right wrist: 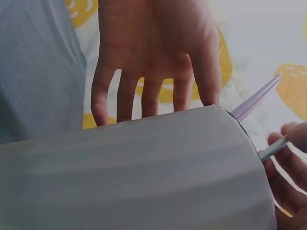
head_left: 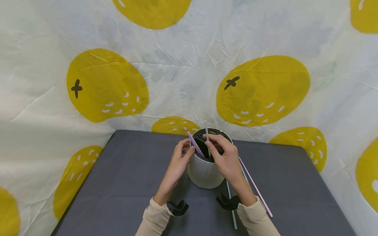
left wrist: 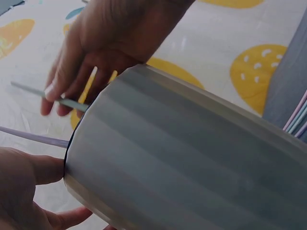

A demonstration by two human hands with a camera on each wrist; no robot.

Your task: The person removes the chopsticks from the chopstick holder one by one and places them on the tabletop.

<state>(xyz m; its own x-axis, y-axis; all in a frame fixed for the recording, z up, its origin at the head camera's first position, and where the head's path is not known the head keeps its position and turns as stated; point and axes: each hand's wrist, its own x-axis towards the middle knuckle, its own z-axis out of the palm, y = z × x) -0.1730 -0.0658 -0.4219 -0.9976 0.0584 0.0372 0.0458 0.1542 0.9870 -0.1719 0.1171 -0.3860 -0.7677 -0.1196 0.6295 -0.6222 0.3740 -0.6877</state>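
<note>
A white, ribbed, round holder (head_left: 205,175) with a dark, patterned inside stands upright on the table. My left hand (head_left: 178,159) touches its left side; in the right wrist view the fingers (right wrist: 149,98) are spread along the wall and the thumb lies by the rim. Two lilac straws (right wrist: 256,98) lean out over the rim near that thumb. With thumb and fingertips, my right hand (head_left: 226,159) pinches a pale green straw (head_left: 207,133) above the opening. The lower end of that straw goes inside the rim, where the holder's wall hides it in both wrist views.
Right of the holder, a long pink straw (head_left: 257,186) and pale blue straws (head_left: 231,209) lie on the dark grey table (head_left: 133,183), partly under the right forearm. A white cloth (head_left: 183,88) with yellow fruit shapes hangs behind the table.
</note>
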